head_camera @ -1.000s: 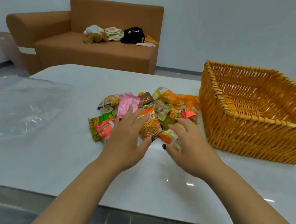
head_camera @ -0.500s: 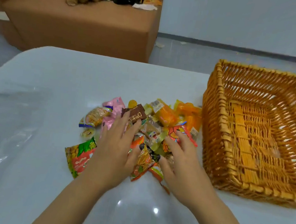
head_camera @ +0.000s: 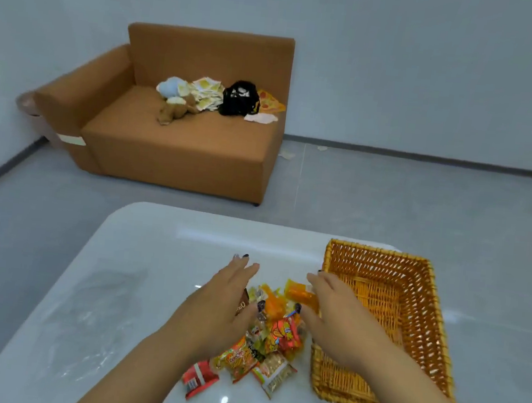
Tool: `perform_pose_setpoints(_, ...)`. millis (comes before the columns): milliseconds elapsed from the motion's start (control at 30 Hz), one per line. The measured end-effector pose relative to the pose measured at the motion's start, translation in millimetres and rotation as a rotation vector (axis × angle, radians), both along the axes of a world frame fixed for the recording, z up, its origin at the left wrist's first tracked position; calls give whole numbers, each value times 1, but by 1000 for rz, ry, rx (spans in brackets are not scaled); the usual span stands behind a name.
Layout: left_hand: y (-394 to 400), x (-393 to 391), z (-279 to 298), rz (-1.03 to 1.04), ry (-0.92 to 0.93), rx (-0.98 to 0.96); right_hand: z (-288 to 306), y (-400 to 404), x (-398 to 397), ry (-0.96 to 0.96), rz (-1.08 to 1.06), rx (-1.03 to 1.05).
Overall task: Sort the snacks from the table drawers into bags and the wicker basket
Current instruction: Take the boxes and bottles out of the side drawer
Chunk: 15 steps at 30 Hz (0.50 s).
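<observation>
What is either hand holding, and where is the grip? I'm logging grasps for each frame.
Nothing is plainly held. The left hand and the right hand lie open-fingered over the snack pile; no grip shows.

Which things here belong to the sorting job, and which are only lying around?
Job: snack pile, wicker basket, clear plastic bag, left hand, right hand.
Lying about: sofa, plush toys, black bag.

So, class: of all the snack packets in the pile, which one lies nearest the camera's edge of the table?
The red packet at the pile's lower left corner. It lies apart at the front, below the left hand; the others sit further back.
</observation>
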<state>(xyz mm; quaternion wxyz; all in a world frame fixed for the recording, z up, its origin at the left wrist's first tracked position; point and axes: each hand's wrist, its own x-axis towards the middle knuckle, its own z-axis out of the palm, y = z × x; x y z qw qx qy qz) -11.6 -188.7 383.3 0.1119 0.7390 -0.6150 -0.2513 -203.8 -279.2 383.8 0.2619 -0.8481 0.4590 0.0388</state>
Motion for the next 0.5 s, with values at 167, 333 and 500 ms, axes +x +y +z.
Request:
perform_pose_setpoints(167, 8, -42, 61, 19, -5, 50, 66, -7, -46, 81, 104, 49)
perform_pose_setpoints(333, 0, -70, 87, 33, -12, 162, 96, -14, -77, 131, 181, 33)
perform_pose_setpoints(500, -17, -85, 91, 37, 19, 174, 98, -18, -89, 120, 152, 50)
